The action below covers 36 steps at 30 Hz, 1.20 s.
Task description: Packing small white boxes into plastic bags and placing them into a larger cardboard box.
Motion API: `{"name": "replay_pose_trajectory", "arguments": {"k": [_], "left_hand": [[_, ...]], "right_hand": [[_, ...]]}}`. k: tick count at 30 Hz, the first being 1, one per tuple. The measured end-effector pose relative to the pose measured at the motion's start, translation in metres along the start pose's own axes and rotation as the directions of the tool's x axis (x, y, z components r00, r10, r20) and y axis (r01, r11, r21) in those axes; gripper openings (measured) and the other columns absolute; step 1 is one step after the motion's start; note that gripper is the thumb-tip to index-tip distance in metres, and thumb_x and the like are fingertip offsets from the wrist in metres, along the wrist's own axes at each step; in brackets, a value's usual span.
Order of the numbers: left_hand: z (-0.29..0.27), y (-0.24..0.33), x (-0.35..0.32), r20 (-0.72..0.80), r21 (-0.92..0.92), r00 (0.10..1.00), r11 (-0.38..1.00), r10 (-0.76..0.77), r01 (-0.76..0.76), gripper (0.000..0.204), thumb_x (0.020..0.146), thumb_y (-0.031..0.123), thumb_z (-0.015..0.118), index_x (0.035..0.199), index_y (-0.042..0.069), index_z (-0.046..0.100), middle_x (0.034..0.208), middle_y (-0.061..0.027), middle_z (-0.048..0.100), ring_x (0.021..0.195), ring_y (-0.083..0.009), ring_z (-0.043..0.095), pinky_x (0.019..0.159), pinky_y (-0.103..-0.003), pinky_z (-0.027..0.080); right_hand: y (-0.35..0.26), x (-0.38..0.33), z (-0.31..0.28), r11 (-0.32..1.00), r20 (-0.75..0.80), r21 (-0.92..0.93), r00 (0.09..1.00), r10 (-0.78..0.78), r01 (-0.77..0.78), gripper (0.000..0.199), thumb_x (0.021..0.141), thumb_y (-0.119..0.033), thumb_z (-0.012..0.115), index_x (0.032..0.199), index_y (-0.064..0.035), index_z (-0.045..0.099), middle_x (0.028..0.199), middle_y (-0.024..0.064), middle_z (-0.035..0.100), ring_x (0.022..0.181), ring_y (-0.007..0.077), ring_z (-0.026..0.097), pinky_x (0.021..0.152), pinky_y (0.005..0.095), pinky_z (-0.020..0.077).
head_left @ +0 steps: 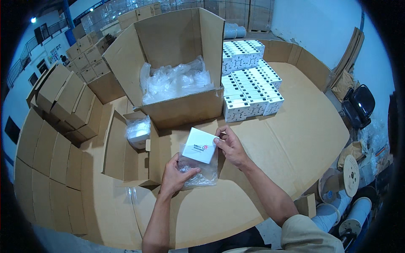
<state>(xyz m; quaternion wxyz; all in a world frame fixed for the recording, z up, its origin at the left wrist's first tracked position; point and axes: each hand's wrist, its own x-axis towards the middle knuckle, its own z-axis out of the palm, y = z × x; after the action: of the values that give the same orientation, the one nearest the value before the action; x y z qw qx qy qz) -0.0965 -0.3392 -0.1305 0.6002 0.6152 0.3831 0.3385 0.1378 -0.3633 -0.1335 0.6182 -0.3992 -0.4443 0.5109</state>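
A small white box (pixel 197 148) with a printed logo sits partly inside a clear bubble-wrap pouch (pixel 201 179), its upper part sticking out of the pouch's mouth. My left hand (pixel 175 173) grips the pouch, thumb across its front. My right hand (pixel 232 146) pinches the box's right edge between thumb and fingers. Just left of my hands stands an open cardboard carton (pixel 126 168), with wrapped white boxes (pixel 138 131) at its far end.
A large open carton (pixel 185 111) full of clear pouches (pixel 175 82) stands behind. Stacked white boxes (pixel 251 92) are to its right. Brown cartons (pixel 48 168) line the left side of the cardboard-covered table (pixel 303 126). Wire spools (pixel 351 176) and a black chair (pixel 358 105) are at right.
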Motion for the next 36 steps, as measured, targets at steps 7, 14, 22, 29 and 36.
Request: {"name": "replay_pose_trajectory", "arguments": {"k": [7, 14, 22, 29, 36], "left_hand": [[0.004, 0.007, -0.002, 0.002, -0.027, 1.000, 1.000, -0.006, 0.006, 0.050, 0.078, 0.003, 0.086, 0.121, 0.000, 0.062, 0.110, -0.0072, 0.071, 0.100, -0.0141, 0.066, 0.091, -0.031, 0.053], [0.008, 0.006, -0.001, -0.044, -0.082, 0.996, 0.994, -0.081, 0.077, 0.031, 0.095, 0.018, 0.073, 0.118, -0.001, 0.065, 0.103, -0.0063, 0.072, 0.092, -0.0114, 0.065, 0.083, -0.029, 0.053], [0.007, -0.008, 0.003, -0.219, -0.183, 0.974, 0.983, -0.057, 0.016, 0.026, 0.099, 0.019, 0.069, 0.116, -0.001, 0.065, 0.104, -0.0066, 0.072, 0.090, -0.0106, 0.066, 0.082, -0.028, 0.053], [0.006, -0.009, 0.003, -0.198, -0.173, 0.979, 0.985, -0.042, 0.007, 0.025, 0.099, 0.016, 0.069, 0.117, -0.001, 0.065, 0.106, -0.0071, 0.072, 0.092, -0.0114, 0.067, 0.084, -0.029, 0.054], [0.008, -0.008, 0.003, -0.200, -0.193, 0.979, 0.981, -0.031, -0.008, 0.029, 0.099, 0.016, 0.069, 0.121, -0.002, 0.064, 0.107, -0.0073, 0.072, 0.094, -0.0111, 0.067, 0.084, -0.028, 0.053]], "right_hand": [[0.002, 0.001, -0.002, 0.992, -0.003, -0.107, 0.998, -0.065, 0.065, 0.013, 0.100, -0.005, 0.061, 0.109, -0.0035, 0.051, 0.100, 0.0033, 0.056, 0.090, 0.0059, 0.058, 0.074, 0.0205, 0.0501], [0.006, 0.000, -0.006, 0.987, 0.029, -0.149, 0.998, -0.055, 0.059, 0.017, 0.098, -0.005, 0.065, 0.109, -0.0004, 0.053, 0.105, 0.0073, 0.061, 0.089, 0.0066, 0.060, 0.073, 0.0222, 0.0526], [-0.010, -0.006, 0.015, 0.984, -0.049, -0.142, 0.994, 0.097, -0.103, 0.039, 0.095, -0.012, 0.072, 0.126, 0.0046, 0.055, 0.112, 0.0111, 0.068, 0.099, 0.0155, 0.068, 0.086, 0.0287, 0.0564], [-0.007, -0.008, 0.021, 0.971, 0.027, -0.133, 0.979, 0.203, -0.198, 0.034, 0.098, -0.010, 0.068, 0.126, 0.0052, 0.060, 0.111, 0.0107, 0.071, 0.100, 0.0139, 0.068, 0.088, 0.0280, 0.0562], [-0.003, -0.008, 0.019, 0.981, 0.017, -0.105, 0.986, 0.163, -0.160, 0.029, 0.099, -0.012, 0.067, 0.123, 0.0035, 0.063, 0.111, 0.0061, 0.070, 0.102, 0.0111, 0.066, 0.091, 0.0266, 0.0542]]}}
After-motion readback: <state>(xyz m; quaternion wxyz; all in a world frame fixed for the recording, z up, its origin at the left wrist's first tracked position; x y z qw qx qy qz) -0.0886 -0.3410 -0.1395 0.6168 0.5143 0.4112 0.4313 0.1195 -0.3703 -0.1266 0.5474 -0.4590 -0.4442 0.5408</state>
